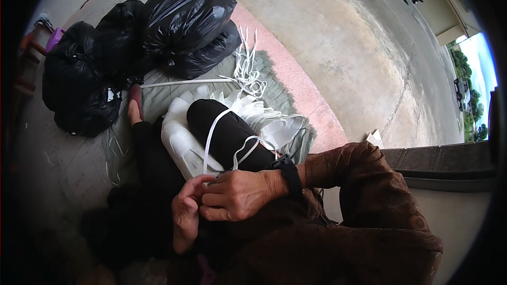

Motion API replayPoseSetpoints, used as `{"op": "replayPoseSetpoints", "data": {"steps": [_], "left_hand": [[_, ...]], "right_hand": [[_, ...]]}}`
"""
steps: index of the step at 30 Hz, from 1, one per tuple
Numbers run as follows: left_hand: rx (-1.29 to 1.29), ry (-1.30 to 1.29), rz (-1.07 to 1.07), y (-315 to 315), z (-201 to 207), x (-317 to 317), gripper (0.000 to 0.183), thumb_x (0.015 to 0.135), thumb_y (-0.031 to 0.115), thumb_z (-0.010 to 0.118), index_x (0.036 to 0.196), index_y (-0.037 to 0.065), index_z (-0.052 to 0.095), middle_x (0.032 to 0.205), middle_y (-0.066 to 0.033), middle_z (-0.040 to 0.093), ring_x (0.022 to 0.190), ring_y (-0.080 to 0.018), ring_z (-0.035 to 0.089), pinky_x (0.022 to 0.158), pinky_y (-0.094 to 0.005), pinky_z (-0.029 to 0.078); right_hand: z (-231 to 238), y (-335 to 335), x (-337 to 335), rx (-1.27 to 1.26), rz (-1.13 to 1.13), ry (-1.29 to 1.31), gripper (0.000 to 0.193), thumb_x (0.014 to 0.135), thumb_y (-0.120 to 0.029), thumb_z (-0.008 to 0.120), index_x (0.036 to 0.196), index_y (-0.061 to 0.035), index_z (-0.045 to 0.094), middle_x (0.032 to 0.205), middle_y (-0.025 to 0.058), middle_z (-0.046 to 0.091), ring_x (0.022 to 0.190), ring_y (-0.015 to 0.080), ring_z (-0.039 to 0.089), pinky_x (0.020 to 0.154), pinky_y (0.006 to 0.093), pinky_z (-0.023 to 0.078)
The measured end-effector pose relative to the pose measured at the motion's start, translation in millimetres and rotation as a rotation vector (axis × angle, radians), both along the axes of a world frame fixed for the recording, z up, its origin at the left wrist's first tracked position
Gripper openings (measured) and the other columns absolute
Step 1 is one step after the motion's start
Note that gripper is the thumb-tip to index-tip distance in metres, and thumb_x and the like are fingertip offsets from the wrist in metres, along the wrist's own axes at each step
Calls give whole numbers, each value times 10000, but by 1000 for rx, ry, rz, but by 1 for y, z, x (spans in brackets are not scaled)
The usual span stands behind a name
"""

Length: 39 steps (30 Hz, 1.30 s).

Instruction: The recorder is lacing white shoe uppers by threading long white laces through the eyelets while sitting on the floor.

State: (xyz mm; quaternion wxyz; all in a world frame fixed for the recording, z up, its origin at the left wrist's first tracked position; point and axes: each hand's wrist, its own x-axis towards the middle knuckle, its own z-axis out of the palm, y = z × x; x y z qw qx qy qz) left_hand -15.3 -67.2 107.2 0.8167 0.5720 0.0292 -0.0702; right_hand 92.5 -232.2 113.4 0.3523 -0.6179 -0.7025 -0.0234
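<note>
Two lengths of flat white cord [212, 133] loop over my black-trousered knee and run down to my hands. My left hand [186, 215] has its thumb and fingertips drawn together where one length ends. Against it lies my right hand [237, 195], back upward, its fingers curled around the other length. The cord between the fingertips is mostly hidden. Beside the knee are white moulded pieces [182, 140], smooth and curved, their exact kind unclear. More thin white pieces [261, 113] are bunched together beyond the knee.
Several full black plastic bags [187, 16] stand at the far left. A tangle of white cord [248, 76] and a long white rod [185, 82] lie on a grey-green sheet [285, 95]. Pink paving [296, 74] borders a concrete yard [338, 37].
</note>
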Motion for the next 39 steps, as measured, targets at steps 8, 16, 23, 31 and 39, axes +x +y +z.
{"op": "replayPoseSetpoints", "data": {"steps": [8,16,23,31,39], "left_hand": [[-738,209,417,110,-40,-149,355,1084,297,304,853,66,445,602,14,303,481,-87,245,452,-271,240],[-1063,1,861,209,-41,-239,195,1059,157,330,933,67,448,659,6,329,512,-97,294,475,-254,282],[-1262,-14,1236,267,-66,-285,118,1001,68,421,1081,24,496,687,-12,366,545,-104,339,502,-244,304],[-1090,-21,1402,395,-101,-393,329,962,46,493,1278,23,581,718,-4,411,601,-107,373,547,-232,319],[-571,143,1367,337,-157,-262,315,1010,99,503,1316,25,482,1434,-155,489,1099,-220,576,912,-310,500]], "right_hand": [[-82,-86,79,-303,-628,372,100,818,-94,649,909,-83,611,758,121,658,732,347,664,638,430,521],[-123,-112,133,-314,-655,236,72,831,-94,623,897,-96,595,796,98,648,753,341,654,623,423,515],[-130,-132,210,-586,-442,-153,104,919,-155,587,1002,-92,578,846,96,644,747,320,666,613,443,528],[-111,-197,282,-815,-536,-421,89,977,-163,543,915,-100,537,786,75,661,710,248,667,665,392,529],[-138,-147,274,-754,-1375,579,448,1003,-387,507,760,-29,625,731,98,595,720,222,558,689,404,439]]}}
